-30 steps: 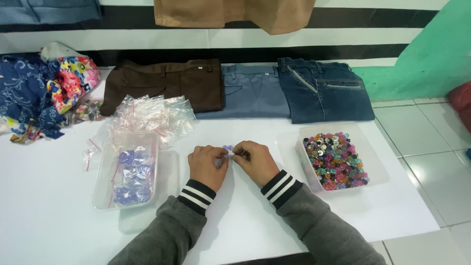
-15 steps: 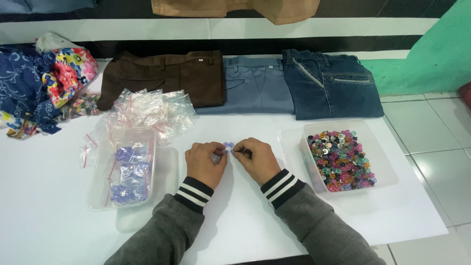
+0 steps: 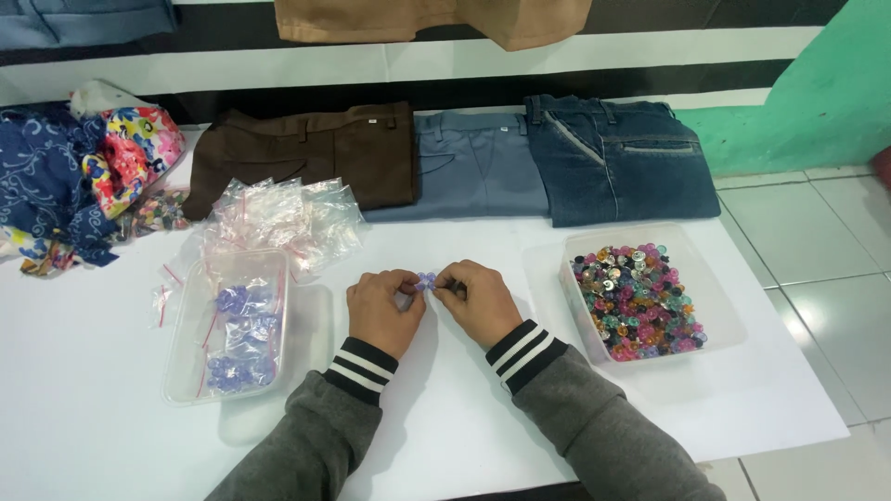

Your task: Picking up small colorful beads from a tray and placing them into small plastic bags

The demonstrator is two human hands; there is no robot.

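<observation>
1. My left hand [image 3: 382, 309] and right hand [image 3: 478, 299] pinch small glossy, translucent plastic buttons [image 3: 427, 281].
2. The table [image 3: 464, 417] looks smooth, matt white.
3. Clear plastic tub [image 3: 733, 315] holds shiny buttons.
4. Folded jeans [image 3: 617, 158]: coarse denim cloth.

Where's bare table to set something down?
Bare table left of the bagged-bead tub, and between right hand and mixed-bead tub. Crowded: bag pile, folded trousers, fabric heap along the back.
</observation>
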